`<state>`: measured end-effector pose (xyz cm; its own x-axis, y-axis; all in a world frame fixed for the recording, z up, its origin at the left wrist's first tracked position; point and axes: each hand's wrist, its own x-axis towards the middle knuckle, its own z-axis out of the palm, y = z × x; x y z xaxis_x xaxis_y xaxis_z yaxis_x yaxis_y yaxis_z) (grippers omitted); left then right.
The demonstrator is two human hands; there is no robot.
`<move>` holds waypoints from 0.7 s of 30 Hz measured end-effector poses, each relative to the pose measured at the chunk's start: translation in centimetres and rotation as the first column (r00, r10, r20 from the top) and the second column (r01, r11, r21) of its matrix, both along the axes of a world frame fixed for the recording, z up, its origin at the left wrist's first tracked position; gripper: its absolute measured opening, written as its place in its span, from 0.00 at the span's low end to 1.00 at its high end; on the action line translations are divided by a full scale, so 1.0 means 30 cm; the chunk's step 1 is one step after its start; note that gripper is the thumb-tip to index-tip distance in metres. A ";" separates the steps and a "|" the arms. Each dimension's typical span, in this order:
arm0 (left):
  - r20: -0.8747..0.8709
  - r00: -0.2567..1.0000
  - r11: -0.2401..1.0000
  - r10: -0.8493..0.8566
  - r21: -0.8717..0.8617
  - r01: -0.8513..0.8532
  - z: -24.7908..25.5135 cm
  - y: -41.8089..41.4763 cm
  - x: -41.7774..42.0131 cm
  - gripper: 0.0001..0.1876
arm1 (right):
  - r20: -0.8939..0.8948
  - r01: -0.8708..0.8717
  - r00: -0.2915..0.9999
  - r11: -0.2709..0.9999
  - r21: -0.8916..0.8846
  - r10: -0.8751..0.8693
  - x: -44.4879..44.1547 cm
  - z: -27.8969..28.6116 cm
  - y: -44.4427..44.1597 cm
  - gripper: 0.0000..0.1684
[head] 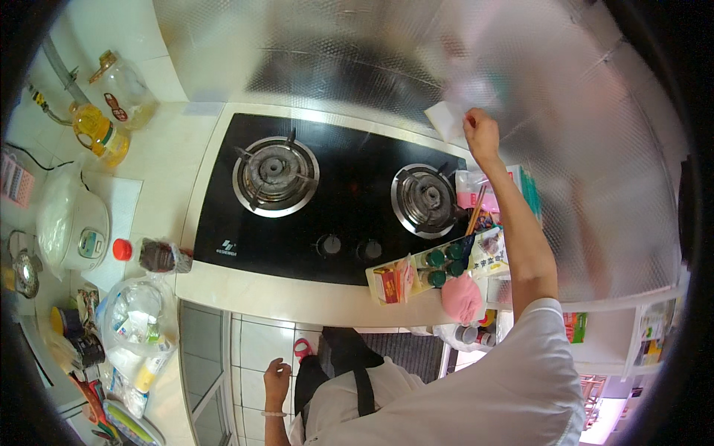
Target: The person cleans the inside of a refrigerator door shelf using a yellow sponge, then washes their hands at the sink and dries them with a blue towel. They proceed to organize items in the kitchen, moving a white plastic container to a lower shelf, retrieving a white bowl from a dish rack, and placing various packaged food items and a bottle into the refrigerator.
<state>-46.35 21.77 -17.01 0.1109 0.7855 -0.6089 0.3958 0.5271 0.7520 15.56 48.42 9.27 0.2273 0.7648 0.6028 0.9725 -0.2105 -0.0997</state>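
Note:
My right hand point(481, 134) is stretched out to the foil-textured metal backsplash point(390, 72) behind the stove, its fingers closed on the edge of a white sheet or cloth point(446, 120). That piece lies against the backsplash's lower part, above the right burner point(429, 195). Below my hand is the black glass two-burner gas stove point(351, 189), with the left burner point(275, 175) farther off. My left hand point(277, 379) hangs low beside my body over the tiled floor, fingers slightly curled, and no object shows in it.
A tray of green-capped spice jars point(374, 279), packets and a pink cloth point(462, 298) crowd the stove's right side. To the left stand oil bottles point(103, 134), a plastic-covered rice cooker point(78, 223), a red-capped jar point(159, 255) and plastic bags point(136, 318).

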 end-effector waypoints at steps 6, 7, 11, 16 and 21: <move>0.092 0.994 0.986 -0.060 0.159 0.045 0.171 0.060 -0.002 0.17 | -0.663 -0.144 0.690 0.953 0.268 0.291 -0.296 0.195 -0.167 0.04; 0.105 0.991 0.980 -0.079 0.191 0.058 0.211 0.069 0.009 0.17 | -0.719 -0.160 0.601 0.934 0.321 0.350 -0.354 0.220 -0.198 0.04; 0.138 0.978 0.953 -0.154 0.282 0.111 0.337 0.087 0.045 0.18 | -0.800 -0.203 0.166 0.813 0.545 0.577 -0.610 0.297 -0.316 0.04; 0.135 0.963 0.919 -0.234 0.353 0.174 0.416 0.048 0.020 0.18 | -0.665 -0.340 -0.262 0.578 0.742 0.700 -0.813 0.345 -0.461 0.11; 0.145 0.975 0.968 -0.169 0.209 0.137 0.511 0.006 -0.031 0.18 | -0.671 -0.465 -0.258 0.520 0.717 0.695 -0.918 0.388 -0.547 0.17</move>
<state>-47.28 21.97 -1.69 0.3230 0.8536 -0.4087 0.3258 0.3052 0.8949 -11.97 32.01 20.92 0.0959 0.8552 0.5094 -0.2375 0.5166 -0.8226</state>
